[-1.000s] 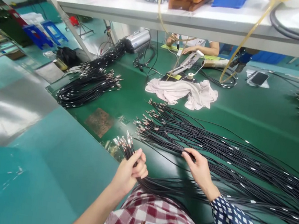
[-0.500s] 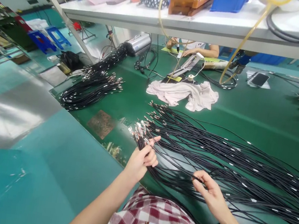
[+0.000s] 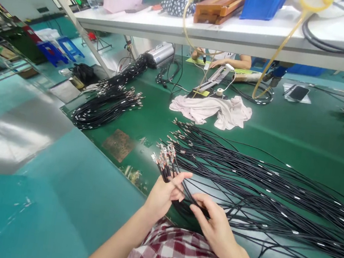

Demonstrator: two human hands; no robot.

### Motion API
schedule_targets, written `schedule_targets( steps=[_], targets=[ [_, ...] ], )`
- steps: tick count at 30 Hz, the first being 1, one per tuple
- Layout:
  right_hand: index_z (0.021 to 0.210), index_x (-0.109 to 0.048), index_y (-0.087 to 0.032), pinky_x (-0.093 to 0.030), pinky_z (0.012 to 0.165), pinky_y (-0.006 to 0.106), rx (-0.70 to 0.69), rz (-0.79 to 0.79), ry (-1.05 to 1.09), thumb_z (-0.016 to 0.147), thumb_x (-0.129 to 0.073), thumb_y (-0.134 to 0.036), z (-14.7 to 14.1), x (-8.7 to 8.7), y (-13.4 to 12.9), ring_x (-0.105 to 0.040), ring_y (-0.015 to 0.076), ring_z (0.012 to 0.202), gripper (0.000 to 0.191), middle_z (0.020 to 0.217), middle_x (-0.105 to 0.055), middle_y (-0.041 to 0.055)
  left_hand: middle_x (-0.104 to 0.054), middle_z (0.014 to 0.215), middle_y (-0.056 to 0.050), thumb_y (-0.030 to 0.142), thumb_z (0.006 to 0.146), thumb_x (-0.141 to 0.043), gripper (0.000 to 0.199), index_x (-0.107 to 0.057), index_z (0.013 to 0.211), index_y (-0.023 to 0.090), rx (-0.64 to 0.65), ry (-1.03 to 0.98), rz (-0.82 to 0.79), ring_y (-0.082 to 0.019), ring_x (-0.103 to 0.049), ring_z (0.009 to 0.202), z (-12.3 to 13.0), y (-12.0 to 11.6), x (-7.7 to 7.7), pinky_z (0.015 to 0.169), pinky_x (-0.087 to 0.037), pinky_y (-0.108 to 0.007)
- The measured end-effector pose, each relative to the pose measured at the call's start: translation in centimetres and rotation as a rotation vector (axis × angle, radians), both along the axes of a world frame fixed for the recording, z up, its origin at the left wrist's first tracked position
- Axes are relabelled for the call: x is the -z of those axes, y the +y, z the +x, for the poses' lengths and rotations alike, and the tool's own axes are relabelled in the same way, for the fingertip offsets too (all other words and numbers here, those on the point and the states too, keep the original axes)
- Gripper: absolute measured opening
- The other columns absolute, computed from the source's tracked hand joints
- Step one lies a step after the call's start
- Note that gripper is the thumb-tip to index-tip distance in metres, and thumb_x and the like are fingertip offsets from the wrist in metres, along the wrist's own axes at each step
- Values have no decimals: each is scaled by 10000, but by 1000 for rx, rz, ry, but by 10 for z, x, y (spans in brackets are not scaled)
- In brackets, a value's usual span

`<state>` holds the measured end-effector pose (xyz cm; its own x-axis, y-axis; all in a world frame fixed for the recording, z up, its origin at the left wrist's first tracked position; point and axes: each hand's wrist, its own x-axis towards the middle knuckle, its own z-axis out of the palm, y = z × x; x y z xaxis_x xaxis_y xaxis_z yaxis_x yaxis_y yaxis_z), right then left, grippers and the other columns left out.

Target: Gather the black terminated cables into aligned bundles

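Note:
My left hand [image 3: 165, 192] is closed round a bundle of black cables [image 3: 163, 171], just below their metal terminal ends. Its index finger points out to the right over the cables. Close by on the right, my right hand [image 3: 212, 220] pinches one or more black cables between thumb and fingers; how many I cannot tell. Those cables run up toward the bundle in my left hand. Behind both hands a wide spread of loose black cables [image 3: 244, 162] with white tags lies across the green table [image 3: 313, 144], terminal ends to the left.
A coiled cable bundle [image 3: 98, 110] lies at the table's left. Beyond the spread are a crumpled pale cloth [image 3: 211, 109], a white lamp-like device [image 3: 217, 77] and a phone [image 3: 299, 93]. Overhead runs a white shelf [image 3: 160, 27]. Across the table, a co-worker's hands hold a pen.
My right hand has slid left along the cables, from well apart to close beside my left hand. My left hand still grips the bundle, its index finger stretched further out.

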<state>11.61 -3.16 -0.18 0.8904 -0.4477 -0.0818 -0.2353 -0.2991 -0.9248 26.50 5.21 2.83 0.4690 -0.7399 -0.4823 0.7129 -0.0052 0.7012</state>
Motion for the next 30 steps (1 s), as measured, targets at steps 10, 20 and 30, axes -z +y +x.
schedule_targets(
  steps=[10, 20, 30],
  targets=[
    [977, -514, -192, -316, 541, 250, 54, 377, 48, 919, -386, -419, -14, 11, 8, -377, 113, 529, 267, 560, -412, -40, -157, 432, 97, 391, 824, -565, 377, -611, 1049, 92, -88, -4, -58, -34, -171, 396, 0, 5, 4, 466, -239, -205],
    [825, -545, -176, -327, 505, 223, -53, 487, 100, 915, -369, -468, 0, 0, 3, -426, 96, 491, 353, 544, -505, -27, -206, 448, 81, 391, 814, -576, 288, -614, 824, 106, -71, -111, 19, -34, -220, 402, -5, 9, 5, 451, -239, -196],
    [794, -562, -141, -257, 327, 166, -327, 918, 187, 856, -386, -584, 41, 2, -2, -364, 60, 305, 480, 452, -490, -45, -504, 693, -8, 401, 807, -566, 274, -583, 889, 140, 67, -122, 107, -78, -450, 457, -6, 21, 12, 414, -324, -211]
  ],
)
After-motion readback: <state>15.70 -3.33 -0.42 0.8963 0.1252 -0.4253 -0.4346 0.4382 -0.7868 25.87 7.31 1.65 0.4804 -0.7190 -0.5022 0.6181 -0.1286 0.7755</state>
